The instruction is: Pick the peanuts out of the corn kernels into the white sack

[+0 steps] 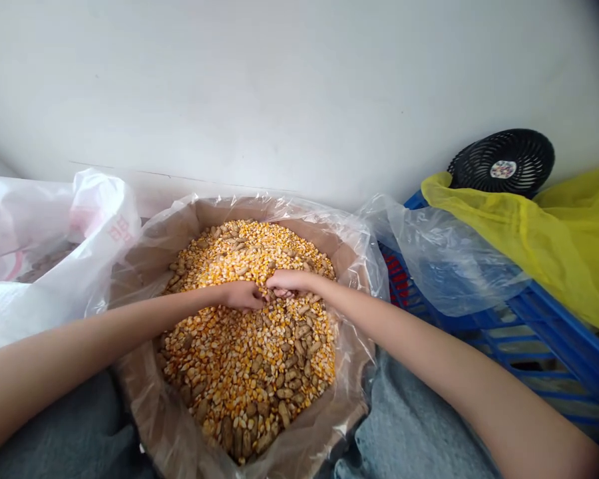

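**Left hand and right hand meet in corn kernels and peanuts**

From the head camera, both arms reach in from either side over a cardboard box. A clear plastic bag lines it, its mouth folded out over the rim, apparently to keep the mix off the cardboard. The kernels and peanuts lie loose in one mound, and the hands nearly touch at its middle, within easy reach of both arms. The fingers of each hand curl together, their tips sunk in the pile; whether they clamp anything is hidden. A white sack sits to the left. To the right are a blue crate, a yellow plastic sheet and a black fan.
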Tool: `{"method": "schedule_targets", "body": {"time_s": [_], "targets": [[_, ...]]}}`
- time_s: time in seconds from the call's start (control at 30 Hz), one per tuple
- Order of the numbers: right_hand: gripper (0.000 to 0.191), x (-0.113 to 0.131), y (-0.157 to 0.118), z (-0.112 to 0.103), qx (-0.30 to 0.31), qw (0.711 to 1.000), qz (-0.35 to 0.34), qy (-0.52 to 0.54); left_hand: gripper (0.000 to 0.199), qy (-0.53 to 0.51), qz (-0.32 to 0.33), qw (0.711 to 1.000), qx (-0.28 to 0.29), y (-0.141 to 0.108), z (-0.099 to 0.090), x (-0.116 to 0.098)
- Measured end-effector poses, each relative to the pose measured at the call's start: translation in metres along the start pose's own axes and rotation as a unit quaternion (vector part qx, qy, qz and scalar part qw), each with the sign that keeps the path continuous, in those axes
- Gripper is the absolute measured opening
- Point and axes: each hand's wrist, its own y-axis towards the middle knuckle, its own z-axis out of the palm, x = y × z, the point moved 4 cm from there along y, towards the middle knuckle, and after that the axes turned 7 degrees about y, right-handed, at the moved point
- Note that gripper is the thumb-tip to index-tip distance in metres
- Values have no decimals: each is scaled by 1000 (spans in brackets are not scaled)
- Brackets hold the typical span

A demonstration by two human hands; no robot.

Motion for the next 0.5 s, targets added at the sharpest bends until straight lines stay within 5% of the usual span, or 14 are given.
{"method": "schedule_targets", "body": {"time_s": [0.23,0.5], "targets": [[21,13,13,-37,-27,998,-41,31,32,-12,-15,998,-62,14,-56,34],[13,11,18,-88,-151,981,-72,93,33,-155,-60,983,-73,20,-84,67]]}}
